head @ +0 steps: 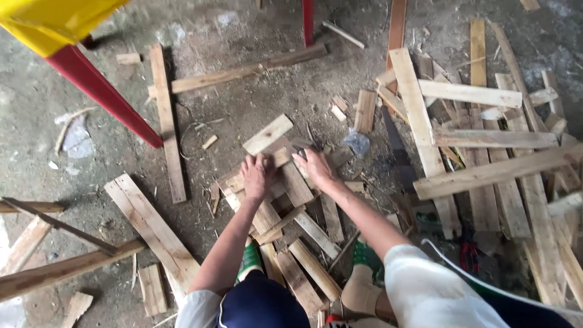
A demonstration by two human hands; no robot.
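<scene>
I'm getting a single head view, looking steeply down from above my own knees at the concrete floor [255,91], fairly close, taking in both forearms and the scattered wood scraps [291,200] ahead.

A small crumpled clear plastic wrapper [356,143] lies among wood scraps.

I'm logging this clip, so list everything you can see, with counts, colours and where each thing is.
Short wood offcuts: many, pale brown, heaped on the floor under the hands.
Long planks: many, pale brown, stacked crisscross at right.
Loose boards: several, pale brown, scattered at left and top.
Red legs: two, top left and top centre.
Yellow object: one, top left corner.
Saw-like tool: one, dark, between heap and stack.
Concrete floor: grey, dusty.
Left hand: on the offcuts.
Right hand: on the offcuts.
</scene>
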